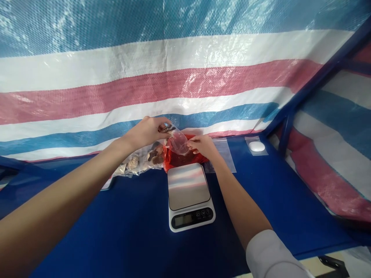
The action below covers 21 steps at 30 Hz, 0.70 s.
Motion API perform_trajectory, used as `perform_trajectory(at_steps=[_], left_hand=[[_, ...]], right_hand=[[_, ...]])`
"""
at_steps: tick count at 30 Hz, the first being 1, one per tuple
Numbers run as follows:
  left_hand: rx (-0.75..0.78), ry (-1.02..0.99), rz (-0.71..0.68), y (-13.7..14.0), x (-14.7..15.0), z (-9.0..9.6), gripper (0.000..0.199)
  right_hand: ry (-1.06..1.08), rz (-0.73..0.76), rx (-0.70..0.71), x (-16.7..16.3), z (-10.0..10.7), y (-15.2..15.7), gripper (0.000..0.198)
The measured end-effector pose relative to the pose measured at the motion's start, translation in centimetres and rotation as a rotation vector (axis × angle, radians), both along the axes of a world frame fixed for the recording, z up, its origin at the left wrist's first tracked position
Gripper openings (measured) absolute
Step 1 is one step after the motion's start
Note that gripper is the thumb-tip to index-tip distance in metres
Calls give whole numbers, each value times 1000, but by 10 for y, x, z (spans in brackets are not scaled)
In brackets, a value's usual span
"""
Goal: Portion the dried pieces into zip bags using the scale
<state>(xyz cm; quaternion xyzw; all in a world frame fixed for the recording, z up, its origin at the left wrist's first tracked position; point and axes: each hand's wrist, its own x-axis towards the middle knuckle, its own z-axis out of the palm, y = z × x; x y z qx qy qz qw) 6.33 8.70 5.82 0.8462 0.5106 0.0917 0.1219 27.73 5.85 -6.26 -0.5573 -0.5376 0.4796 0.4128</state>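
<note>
My left hand is closed on one end of a clear plastic bag, above the back edge of the table. At the bag's other end, my right hand pinches its edge between thumb and fingers. Just beneath the bag lies a red plastic bag, whose contents I cannot make out. A kitchen scale with a shiny metal plate stands in front of it, nothing on the plate. Left of the red bag are clear bags holding brown, dried-looking pieces.
A flat clear bag lies behind my right forearm. Farther right, a white oval object rests on a small clear bag. Part of a white-edged flat object shows by my left forearm. Striped sheeting rises behind the blue table.
</note>
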Motion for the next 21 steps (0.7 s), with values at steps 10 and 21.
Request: perform_trajectory(at_steps=[10,21], left_hand=[[-135,-170,8,1,-10,-8,38],[-166,-187,58,1,-8,-5,32]], right_hand=[[3,-58,5,4,-8,3,15],[-15,-47,15,2,-5,0,14]])
